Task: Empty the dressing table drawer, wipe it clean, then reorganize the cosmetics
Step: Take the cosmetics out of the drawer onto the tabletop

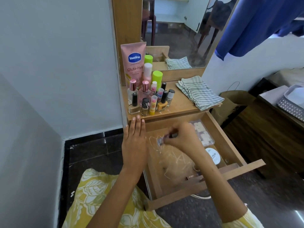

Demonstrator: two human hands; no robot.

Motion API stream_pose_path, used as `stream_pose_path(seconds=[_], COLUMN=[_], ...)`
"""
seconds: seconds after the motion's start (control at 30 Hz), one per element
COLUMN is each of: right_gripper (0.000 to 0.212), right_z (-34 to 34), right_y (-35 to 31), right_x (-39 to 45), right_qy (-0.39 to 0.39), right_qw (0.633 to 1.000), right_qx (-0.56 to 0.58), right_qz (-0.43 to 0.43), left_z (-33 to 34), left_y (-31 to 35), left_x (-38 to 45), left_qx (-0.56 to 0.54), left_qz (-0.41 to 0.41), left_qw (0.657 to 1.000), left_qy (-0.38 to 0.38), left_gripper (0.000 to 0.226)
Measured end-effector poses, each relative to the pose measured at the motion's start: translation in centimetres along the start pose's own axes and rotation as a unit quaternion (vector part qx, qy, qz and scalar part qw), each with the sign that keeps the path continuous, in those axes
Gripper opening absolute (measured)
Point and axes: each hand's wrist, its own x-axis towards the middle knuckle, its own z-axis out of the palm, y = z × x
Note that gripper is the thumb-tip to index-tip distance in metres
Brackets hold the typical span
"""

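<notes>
The open drawer [218, 129] offered bare floor through its middle and front-left, reachable from above. Its right side was taken by a compartmented tray [203, 134] and a round white-lidded jar [213, 156], with small slim items (too blurred to name) lying near the front wall. On the desk [181, 106], crowded bottles [148, 97] and a Vaseline tube [133, 63] blocked the left half; a folded striped cloth [197, 92] covered the right, leaving a bare strip between them.
</notes>
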Motion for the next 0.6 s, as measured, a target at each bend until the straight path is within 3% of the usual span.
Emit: stream_pose_path(seconds=[0.07,0.13,0.27,0.4,0.6], right_gripper=[0.018,0.021,0.024,0.029,0.026], right_z=[-0.2,0.1,2.0,3.9,6.3], right_y=[-1.3,-2.7,-5.0,-5.8,-7.0], right_x=[1.1,2.1,3.0,3.2,2.9], right_qy=[0.100,0.151,0.185,0.208,0.263], right_qw=[0.992,0.981,0.966,0.958,0.950], right_qx=[0.079,0.124,0.175,0.189,0.154], right_qz=[0.000,-0.010,-0.041,-0.057,-0.073], left_z=[0.0,0.0,-1.0,-2.1,-2.3], left_y=[0.0,0.0,-0.4,-1.9,-2.6], left_x=[0.0,-0.1,-0.1,-0.6,-0.6], left_qx=[0.002,-0.004,-0.064,-0.136,-0.106], left_qz=[-0.001,-0.003,0.017,0.003,-0.007], left_qw=[1.000,1.000,0.998,0.988,0.994], left_qy=[-0.005,-0.010,0.007,0.070,0.031], left_gripper=[0.058,0.058,0.057,0.051,0.058])
